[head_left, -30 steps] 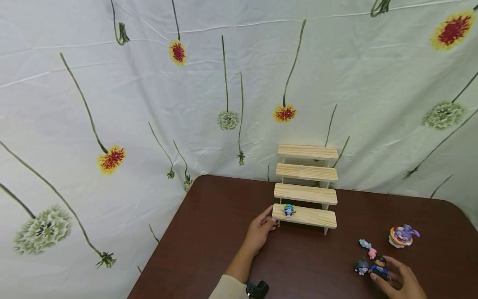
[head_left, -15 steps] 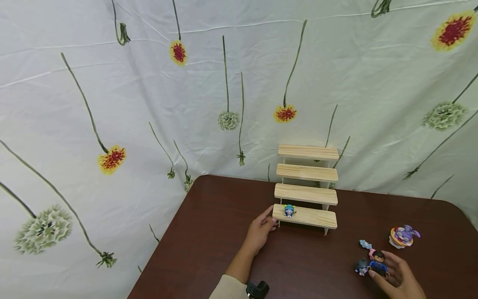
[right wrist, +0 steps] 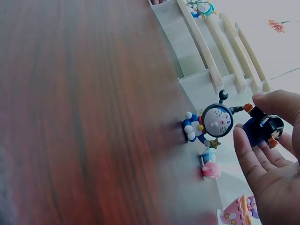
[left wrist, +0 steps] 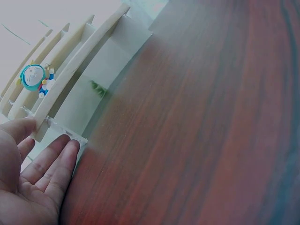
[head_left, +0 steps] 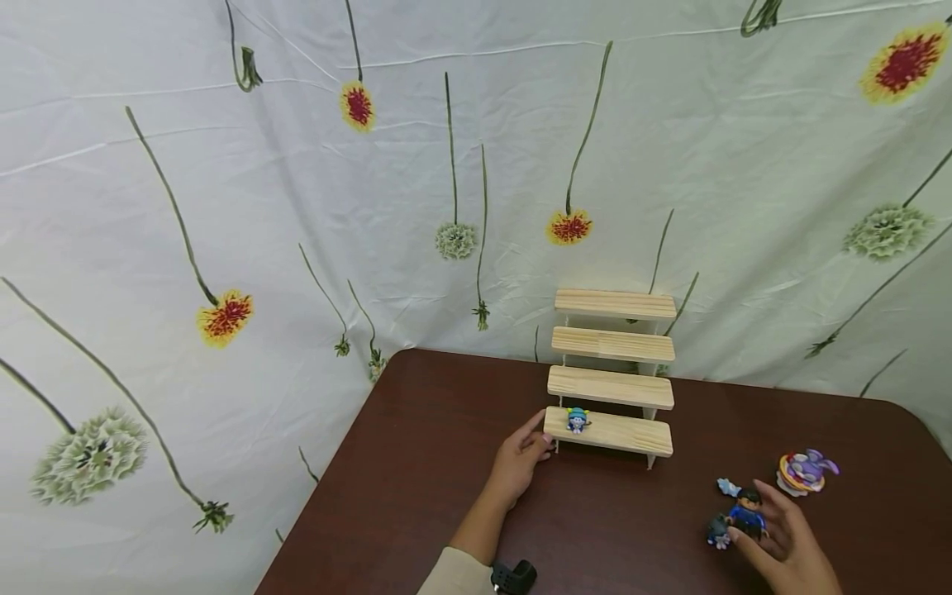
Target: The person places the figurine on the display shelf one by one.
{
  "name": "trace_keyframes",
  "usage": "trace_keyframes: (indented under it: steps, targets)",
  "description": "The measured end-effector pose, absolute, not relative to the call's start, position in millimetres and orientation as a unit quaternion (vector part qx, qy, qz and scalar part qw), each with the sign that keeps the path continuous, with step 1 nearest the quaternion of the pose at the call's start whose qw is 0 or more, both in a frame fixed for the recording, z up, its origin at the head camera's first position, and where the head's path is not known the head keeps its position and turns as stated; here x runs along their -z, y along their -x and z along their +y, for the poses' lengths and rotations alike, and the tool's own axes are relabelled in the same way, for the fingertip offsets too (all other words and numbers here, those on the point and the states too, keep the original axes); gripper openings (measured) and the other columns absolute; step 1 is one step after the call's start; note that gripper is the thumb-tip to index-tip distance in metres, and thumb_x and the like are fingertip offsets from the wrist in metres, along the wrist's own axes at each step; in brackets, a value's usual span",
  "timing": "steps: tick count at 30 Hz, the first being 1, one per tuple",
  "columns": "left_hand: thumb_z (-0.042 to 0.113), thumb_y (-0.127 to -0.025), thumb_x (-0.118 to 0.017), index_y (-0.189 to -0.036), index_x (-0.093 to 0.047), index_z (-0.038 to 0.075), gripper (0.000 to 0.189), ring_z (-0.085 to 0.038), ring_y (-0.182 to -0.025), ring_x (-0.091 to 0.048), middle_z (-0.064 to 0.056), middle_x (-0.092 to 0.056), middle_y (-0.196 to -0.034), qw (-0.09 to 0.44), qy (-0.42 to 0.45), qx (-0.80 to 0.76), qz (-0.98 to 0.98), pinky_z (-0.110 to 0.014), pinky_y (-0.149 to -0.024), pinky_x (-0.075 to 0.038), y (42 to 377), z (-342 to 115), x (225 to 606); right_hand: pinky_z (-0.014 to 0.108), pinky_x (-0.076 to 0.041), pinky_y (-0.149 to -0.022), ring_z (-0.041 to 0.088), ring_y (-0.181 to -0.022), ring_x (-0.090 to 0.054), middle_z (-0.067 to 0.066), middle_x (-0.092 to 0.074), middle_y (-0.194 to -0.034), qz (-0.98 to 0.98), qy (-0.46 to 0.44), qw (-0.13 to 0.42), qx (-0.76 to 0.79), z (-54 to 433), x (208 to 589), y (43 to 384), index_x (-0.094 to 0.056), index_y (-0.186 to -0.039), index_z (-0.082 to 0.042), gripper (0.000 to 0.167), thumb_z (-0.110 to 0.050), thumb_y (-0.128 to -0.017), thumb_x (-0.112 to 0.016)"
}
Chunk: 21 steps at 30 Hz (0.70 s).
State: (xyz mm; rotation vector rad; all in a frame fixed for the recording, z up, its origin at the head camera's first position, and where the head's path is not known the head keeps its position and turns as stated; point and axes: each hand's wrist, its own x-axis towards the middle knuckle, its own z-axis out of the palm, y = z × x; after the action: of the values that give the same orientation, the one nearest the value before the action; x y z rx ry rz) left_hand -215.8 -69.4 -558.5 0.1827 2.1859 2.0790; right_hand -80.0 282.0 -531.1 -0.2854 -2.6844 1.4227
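Pinching the doll in the right hand, closing thumb and fingertips only to its width, just right of the cat on the surface's near right. Loosely gripping the shelf's left end with the left hand. Probably needing to be lifting straight up, avoiding knocking the cat or nudging the blue figure.

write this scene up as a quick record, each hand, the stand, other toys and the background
left hand: touches left end of the stand's lowest step
right hand: holds a dark-haired figure in blue
stand: four wooden steps; blue-capped figure on the lowest, towards its left end
other toys on table: dark-capped figure, light blue piece, pink piece, purple long-eared figure
background: pale flowered cloth
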Motion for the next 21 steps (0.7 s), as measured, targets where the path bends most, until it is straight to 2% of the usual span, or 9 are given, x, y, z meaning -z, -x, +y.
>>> trace_keyframes:
  steps: [5, 7, 9, 12, 13, 14, 16, 19, 21]
  targets:
    - [0.026, -0.104, -0.06, -0.153, -0.047, 0.019, 0.051, -0.028, -0.113, -0.068, -0.018, -0.071, -0.116, 0.06, -0.062, -0.687, 0.721, -0.033, -0.096, -0.061, 217, -69, 559, 0.033, -0.059, -0.068, -0.031, -0.093, -0.03, 0.027, -0.047, -0.134, -0.886, 0.071, 0.054, -0.455, 280, 529, 81, -0.023, -0.158, -0.002, 0.085, -0.02, -0.093, -0.075]
    - [0.026, -0.104, -0.06, -0.153, -0.047, 0.019, 0.051, -0.028, -0.113, -0.068, -0.018, -0.071, -0.116, 0.06, -0.062, -0.687, 0.722, -0.033, -0.096, -0.061, 217, -69, 559, 0.034, -0.06, -0.069, -0.024, -0.099, -0.038, 0.028, -0.045, -0.138, -0.89, 0.062, 0.052, -0.449, 279, 527, 81, -0.024, -0.159, -0.004, 0.084, -0.021, -0.094, -0.074]
    - [0.026, -0.104, -0.059, -0.153, -0.046, 0.018, 0.052, -0.028, -0.113, -0.068, -0.018, -0.071, -0.116, 0.059, -0.063, -0.686, 0.723, -0.033, -0.096, -0.061, 217, -69, 560, 0.036, -0.061, -0.071, -0.004, -0.111, -0.052, 0.031, -0.042, -0.143, -0.891, 0.057, 0.049, -0.449, 278, 525, 82, -0.025, -0.159, -0.006, 0.082, -0.021, -0.094, -0.074]
    - [0.026, -0.103, -0.06, -0.153, -0.047, 0.017, 0.052, -0.028, -0.113, -0.068, -0.018, -0.071, -0.116, 0.059, -0.063, -0.686, 0.723, -0.032, -0.096, -0.061, 217, -69, 560, 0.034, -0.062, -0.075, -0.002, -0.115, -0.055, 0.029, -0.042, -0.147, -0.891, 0.056, 0.049, -0.449, 275, 523, 84, -0.028, -0.158, -0.008, 0.081, -0.022, -0.093, -0.075]
    - [0.026, -0.103, -0.06, -0.153, -0.047, 0.017, 0.052, -0.028, -0.113, -0.068, -0.018, -0.071, -0.115, 0.059, -0.063, -0.685, 0.723, -0.032, -0.095, -0.061, 217, -69, 560, 0.031, -0.062, -0.075, -0.012, -0.111, -0.052, 0.024, -0.046, -0.144, -0.889, 0.056, 0.053, -0.452, 274, 523, 84, -0.03, -0.157, -0.008, 0.081, -0.022, -0.093, -0.076]
    - [0.026, -0.104, -0.06, -0.153, -0.046, 0.017, 0.052, -0.028, -0.113, -0.068, -0.018, -0.071, -0.115, 0.058, -0.064, -0.685, 0.723, -0.032, -0.095, -0.061, 217, -69, 560, 0.028, -0.062, -0.075, -0.011, -0.11, -0.055, 0.02, -0.05, -0.14, -0.886, 0.053, 0.059, -0.456, 273, 522, 85, -0.031, -0.157, -0.007, 0.08, -0.02, -0.092, -0.076]
    - [0.026, -0.104, -0.06, -0.153, -0.046, 0.017, 0.052, -0.028, -0.113, -0.068, -0.018, -0.071, -0.115, 0.059, -0.064, -0.685, 0.723, -0.031, -0.095, -0.061, 217, -69, 560, 0.02, -0.059, -0.073, -0.024, -0.102, -0.046, 0.002, -0.054, -0.132, -0.881, 0.043, 0.076, -0.464, 270, 523, 85, -0.034, -0.155, -0.007, 0.078, -0.016, -0.091, -0.077]
    - [0.026, -0.104, -0.059, -0.153, -0.046, 0.017, 0.052, -0.028, -0.113, -0.068, -0.018, -0.071, -0.115, 0.059, -0.066, -0.686, 0.722, -0.031, -0.095, -0.061, 217, -69, 560, 0.01, -0.055, -0.071, -0.024, -0.099, -0.049, -0.023, -0.048, -0.12, -0.875, 0.029, 0.092, -0.474, 267, 523, 86, -0.035, -0.154, -0.005, 0.075, -0.012, -0.091, -0.076]
    - [0.026, -0.104, -0.06, -0.154, -0.045, 0.017, 0.053, -0.029, -0.114, -0.068, -0.018, -0.071, -0.115, 0.06, -0.066, -0.687, 0.721, -0.032, -0.096, -0.061, 217, -69, 560, 0.007, -0.053, -0.071, -0.024, -0.1, -0.048, -0.028, -0.045, -0.118, -0.875, 0.025, 0.094, -0.475, 266, 522, 87, -0.035, -0.154, -0.006, 0.074, -0.013, -0.092, -0.076]
